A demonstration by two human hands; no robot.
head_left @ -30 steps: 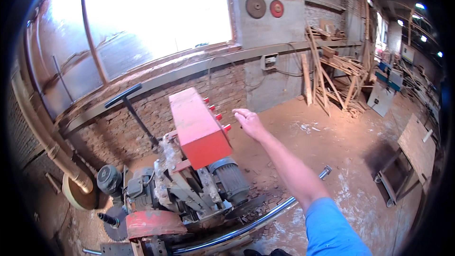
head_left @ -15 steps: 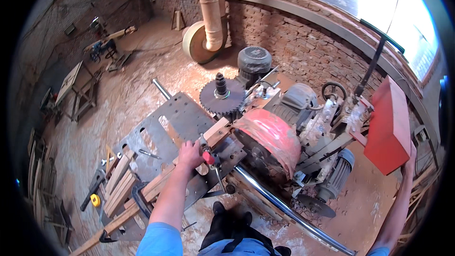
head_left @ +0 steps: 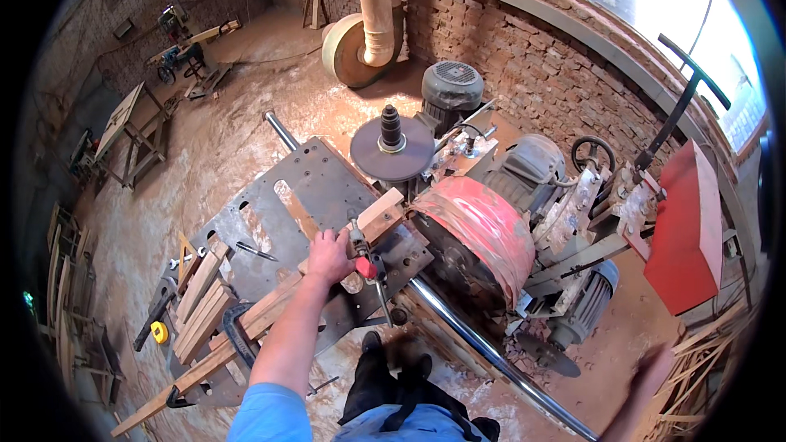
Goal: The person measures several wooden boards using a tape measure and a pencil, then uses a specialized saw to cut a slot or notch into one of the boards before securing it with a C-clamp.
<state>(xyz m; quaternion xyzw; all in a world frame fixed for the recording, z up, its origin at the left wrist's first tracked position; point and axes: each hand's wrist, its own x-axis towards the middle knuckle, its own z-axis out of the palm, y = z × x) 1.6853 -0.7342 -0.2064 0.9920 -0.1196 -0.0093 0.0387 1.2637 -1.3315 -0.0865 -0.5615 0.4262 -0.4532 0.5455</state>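
Observation:
My left hand (head_left: 329, 257) is closed over a long wooden bar (head_left: 277, 301), just left of a toggle clamp with a red grip (head_left: 365, 268). The bar lies across a grey slotted metal table (head_left: 315, 176), its far end close to a pink-wrapped guard (head_left: 479, 217). Beyond the table, a round toothed cutter disc (head_left: 391, 149) sits on an upright spindle, its rim now a smooth blur. At the lower right, my right forearm (head_left: 643, 389) is smeared by motion, and the fingers cannot be made out. A red box (head_left: 686, 229) stands above it.
Loose wood pieces (head_left: 209, 311), a black C-clamp (head_left: 238, 336), a yellow tape measure (head_left: 160, 332) and a pen (head_left: 256, 251) lie on the table's left part. A chrome rail (head_left: 491, 348) runs along the near side. Motors (head_left: 453, 86) and a bare disc (head_left: 547, 354) stand beyond it.
My right hand has come away from the red box and dropped down. The cutter disc's teeth, distinct before, have blurred into a spinning rim. My left hand stays on the bar.

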